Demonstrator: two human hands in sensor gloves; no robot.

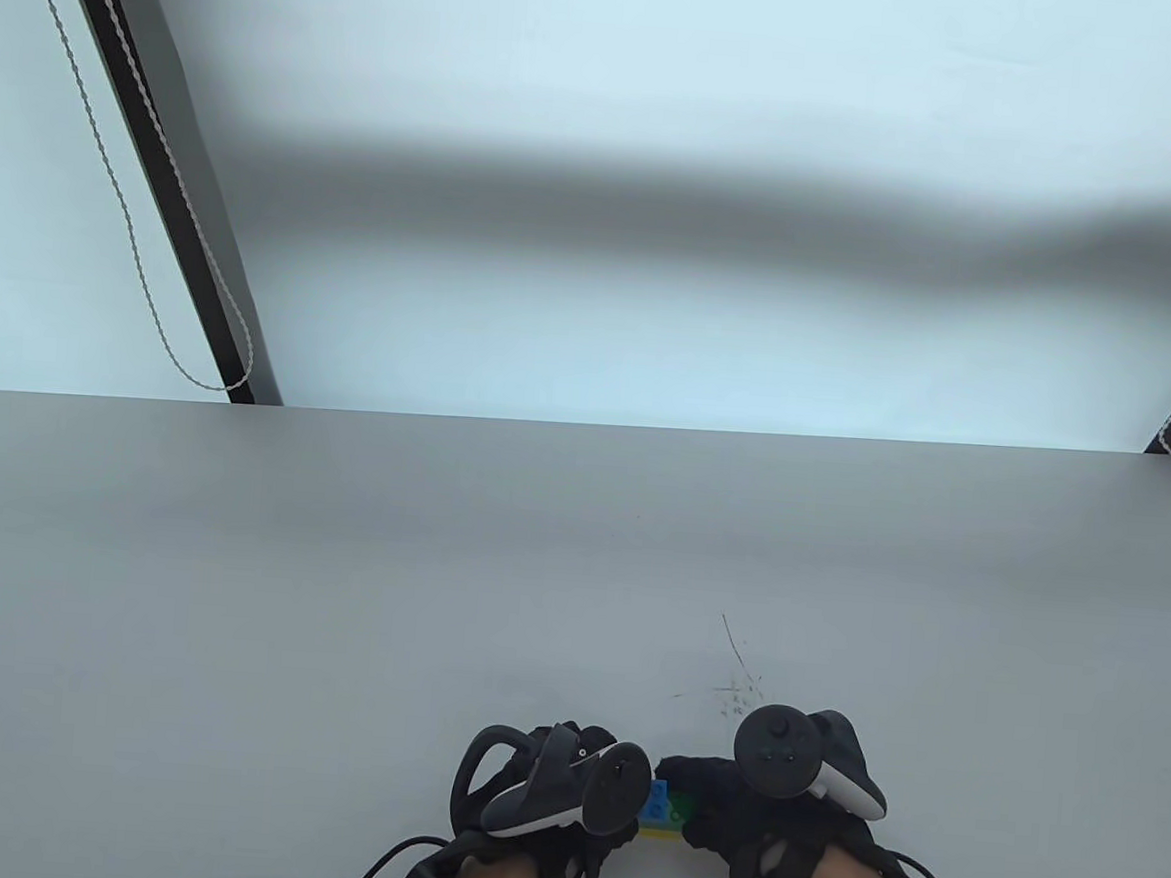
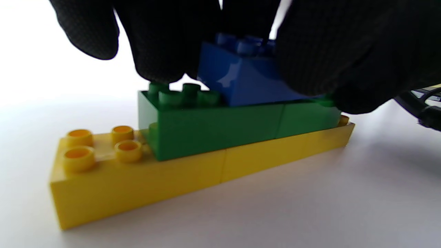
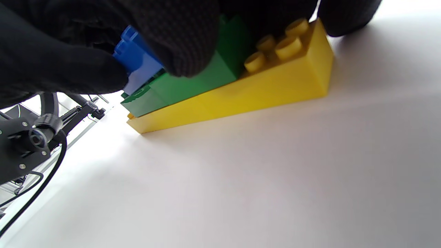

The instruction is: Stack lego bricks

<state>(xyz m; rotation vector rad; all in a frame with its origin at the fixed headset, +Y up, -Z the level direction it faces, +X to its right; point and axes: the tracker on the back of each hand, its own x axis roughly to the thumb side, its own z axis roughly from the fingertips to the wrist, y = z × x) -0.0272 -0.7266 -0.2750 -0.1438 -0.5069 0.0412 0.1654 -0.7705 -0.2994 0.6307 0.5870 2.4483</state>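
Blue brick [image 2: 241, 81] — atop green brick [image 2: 213, 127], on yellow base [image 2: 144, 179], near table [image 1: 336, 562] edge. Left hand [image 1: 561, 788], right hand [image 1: 780, 814]: fingers pinch the blue brick's sides. Advice — press down squarely, studs aligned, base steadied.

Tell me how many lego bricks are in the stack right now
3. The yellow brick lies on the table at the bottom, the green brick sits on it, and the blue brick is on top under gloved fingers. Fingers may hide more.
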